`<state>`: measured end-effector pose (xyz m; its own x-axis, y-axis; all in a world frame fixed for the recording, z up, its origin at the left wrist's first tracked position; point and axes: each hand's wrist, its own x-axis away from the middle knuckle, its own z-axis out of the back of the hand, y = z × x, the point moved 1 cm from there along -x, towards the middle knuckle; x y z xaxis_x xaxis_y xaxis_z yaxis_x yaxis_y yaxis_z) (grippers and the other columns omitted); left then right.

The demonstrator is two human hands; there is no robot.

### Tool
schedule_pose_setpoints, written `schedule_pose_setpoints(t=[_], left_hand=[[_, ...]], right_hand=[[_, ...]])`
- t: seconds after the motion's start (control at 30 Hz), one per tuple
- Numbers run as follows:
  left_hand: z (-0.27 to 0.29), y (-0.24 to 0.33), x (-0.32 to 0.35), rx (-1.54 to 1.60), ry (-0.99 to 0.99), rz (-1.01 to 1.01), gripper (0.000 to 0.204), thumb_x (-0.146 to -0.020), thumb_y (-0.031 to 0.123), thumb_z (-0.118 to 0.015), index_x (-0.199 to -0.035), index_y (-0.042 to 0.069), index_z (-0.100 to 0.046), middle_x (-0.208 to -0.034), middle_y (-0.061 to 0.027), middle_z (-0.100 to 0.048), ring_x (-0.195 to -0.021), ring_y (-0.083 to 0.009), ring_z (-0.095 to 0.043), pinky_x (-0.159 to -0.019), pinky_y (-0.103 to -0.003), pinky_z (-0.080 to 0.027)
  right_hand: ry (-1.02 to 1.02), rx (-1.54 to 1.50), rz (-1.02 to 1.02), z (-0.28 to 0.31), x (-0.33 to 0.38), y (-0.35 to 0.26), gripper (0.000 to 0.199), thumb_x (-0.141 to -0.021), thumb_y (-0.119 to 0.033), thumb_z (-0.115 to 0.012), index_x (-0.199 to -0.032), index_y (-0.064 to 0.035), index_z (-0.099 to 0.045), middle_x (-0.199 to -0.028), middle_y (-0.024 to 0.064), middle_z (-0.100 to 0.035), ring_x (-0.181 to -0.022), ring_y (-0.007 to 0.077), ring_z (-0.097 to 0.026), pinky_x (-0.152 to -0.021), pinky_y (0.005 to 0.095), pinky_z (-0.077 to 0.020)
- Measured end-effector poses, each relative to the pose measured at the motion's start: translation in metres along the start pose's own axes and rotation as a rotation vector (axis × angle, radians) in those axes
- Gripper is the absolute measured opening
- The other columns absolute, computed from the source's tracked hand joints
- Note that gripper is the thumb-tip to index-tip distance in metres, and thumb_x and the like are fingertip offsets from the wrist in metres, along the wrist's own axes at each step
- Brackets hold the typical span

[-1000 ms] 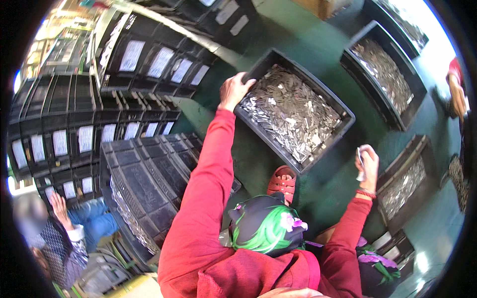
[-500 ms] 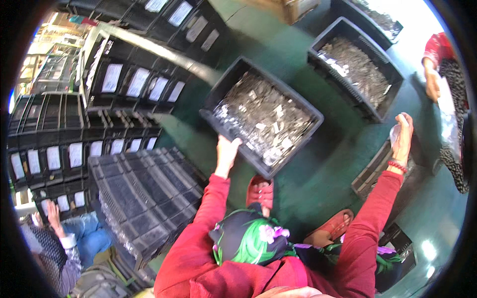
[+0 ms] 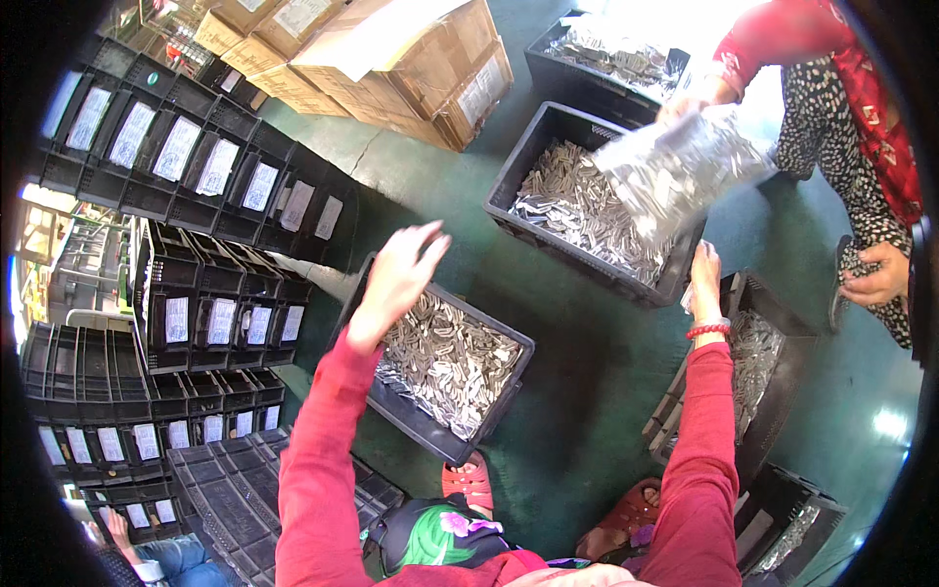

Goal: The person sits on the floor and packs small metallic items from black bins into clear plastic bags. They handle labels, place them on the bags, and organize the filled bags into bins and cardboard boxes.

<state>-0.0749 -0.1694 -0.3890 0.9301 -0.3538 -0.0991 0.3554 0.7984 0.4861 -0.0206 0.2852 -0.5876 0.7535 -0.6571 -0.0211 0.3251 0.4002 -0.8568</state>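
Note:
My left hand (image 3: 399,272) hovers over the upper left part of a black plastic crate (image 3: 416,430), fingers apart and nothing in them. Small flat silvery metal pieces (image 3: 450,362) fill this crate. My right hand (image 3: 704,279), with a red bead bracelet, is beside the right corner of a second black crate (image 3: 587,261). Its fingers look closed, with something small and pale at them that I cannot make out. More of the metal pieces lie in the second crate. Over it a co-worker's hand (image 3: 690,103) holds a clear plastic bag (image 3: 685,171) of similar pieces.
Stacked black crates with white labels (image 3: 176,147) line the left side. Cardboard boxes (image 3: 440,83) stand at the back. Another crate (image 3: 782,391) of pieces is right of my right arm. My sandalled foot (image 3: 468,481) is close to the near crate. Another person's hand (image 3: 117,528) shows lower left.
My left hand has let go of the near crate's rim and risen above it. The co-worker's bag has moved over the second crate. My view has shifted, bringing the cardboard boxes into sight.

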Motion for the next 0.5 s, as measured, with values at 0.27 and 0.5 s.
schedule_pose_setpoints(t=[0.27,0.5], left_hand=[[-0.145,-0.08,-0.156,0.553,-0.211,0.347,0.052,-0.082,0.038,-0.062,-0.114,-0.001,-0.057,-0.112,-0.0139,-0.059,-0.106,-0.021,-0.053,-0.093,-0.031,-0.038],[-0.144,-0.068,-0.138,0.973,-0.237,0.59,0.031,-0.071,0.012,-0.073,-0.097,0.0,-0.064,-0.086,-0.0078,-0.065,-0.076,-0.019,-0.061,-0.075,-0.034,-0.046]], right_hand=[[-0.179,-0.293,-0.215,-0.004,0.016,-0.067,0.063,-0.082,-0.041,-0.063,-0.115,0.0105,-0.052,-0.107,0.0144,-0.059,-0.096,0.0179,-0.051,-0.087,0.0294,-0.0387],[-0.191,-0.403,-0.409,0.039,0.049,-0.133,0.044,-0.074,-0.036,-0.069,-0.099,-0.002,-0.057,-0.074,0.0003,-0.053,-0.051,0.0083,-0.043,-0.041,0.0248,-0.0309]])
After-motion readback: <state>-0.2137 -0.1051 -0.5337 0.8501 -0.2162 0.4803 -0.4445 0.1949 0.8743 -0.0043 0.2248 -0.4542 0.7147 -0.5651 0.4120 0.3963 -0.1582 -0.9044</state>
